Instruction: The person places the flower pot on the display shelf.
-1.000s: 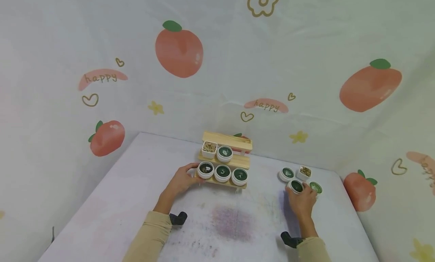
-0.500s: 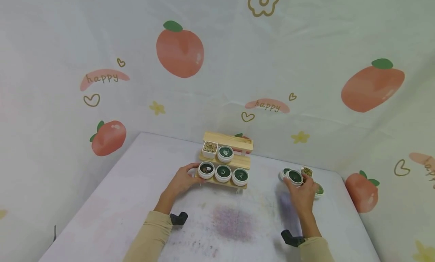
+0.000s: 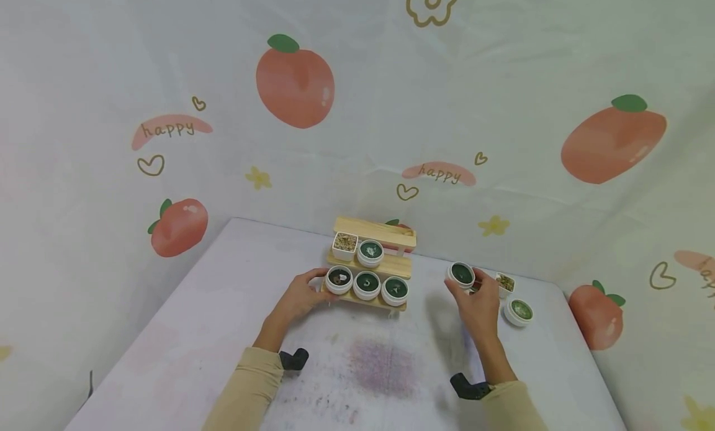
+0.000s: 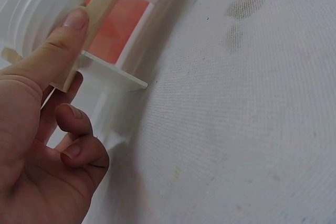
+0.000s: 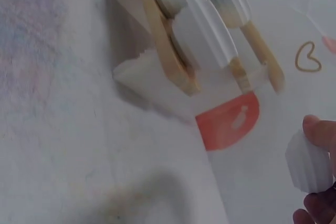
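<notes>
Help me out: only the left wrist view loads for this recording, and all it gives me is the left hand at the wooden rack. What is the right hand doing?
Observer: In the head view, the right hand holds a round white pot with a dark green top.

Operator: And the rack, what stands on its middle shelf?

Observer: A square pot on the left, with a second round pot beside it.

Operator: Anything on the table farther right than the right hand?

Observer: Yes, a light green-topped pot stands there.
</notes>
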{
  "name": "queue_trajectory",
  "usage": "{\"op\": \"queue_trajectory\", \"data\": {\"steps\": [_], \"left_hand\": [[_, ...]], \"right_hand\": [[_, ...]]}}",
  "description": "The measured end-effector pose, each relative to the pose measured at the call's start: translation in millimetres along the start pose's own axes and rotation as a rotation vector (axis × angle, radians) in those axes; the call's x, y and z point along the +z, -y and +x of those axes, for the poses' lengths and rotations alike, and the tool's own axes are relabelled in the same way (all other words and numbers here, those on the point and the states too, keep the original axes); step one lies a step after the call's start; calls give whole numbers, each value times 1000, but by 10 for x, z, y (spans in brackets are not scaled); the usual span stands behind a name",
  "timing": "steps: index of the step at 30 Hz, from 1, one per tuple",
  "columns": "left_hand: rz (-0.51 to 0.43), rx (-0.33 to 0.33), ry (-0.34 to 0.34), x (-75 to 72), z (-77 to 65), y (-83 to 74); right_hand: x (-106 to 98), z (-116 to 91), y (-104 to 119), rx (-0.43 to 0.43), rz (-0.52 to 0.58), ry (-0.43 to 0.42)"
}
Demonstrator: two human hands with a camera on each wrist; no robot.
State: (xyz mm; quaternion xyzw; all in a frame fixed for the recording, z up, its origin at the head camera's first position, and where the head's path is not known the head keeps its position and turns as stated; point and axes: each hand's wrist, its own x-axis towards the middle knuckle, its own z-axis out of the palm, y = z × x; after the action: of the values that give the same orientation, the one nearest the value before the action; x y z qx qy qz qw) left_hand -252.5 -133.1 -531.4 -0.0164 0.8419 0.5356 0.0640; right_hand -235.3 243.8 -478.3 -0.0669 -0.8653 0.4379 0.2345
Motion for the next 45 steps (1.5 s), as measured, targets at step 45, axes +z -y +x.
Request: {"op": "queue_trajectory", "data": {"steps": [45], "left_hand": [[-9,79,54,-52,12,146]], "right_hand": [[600,129,566,-197,59,366]]}}
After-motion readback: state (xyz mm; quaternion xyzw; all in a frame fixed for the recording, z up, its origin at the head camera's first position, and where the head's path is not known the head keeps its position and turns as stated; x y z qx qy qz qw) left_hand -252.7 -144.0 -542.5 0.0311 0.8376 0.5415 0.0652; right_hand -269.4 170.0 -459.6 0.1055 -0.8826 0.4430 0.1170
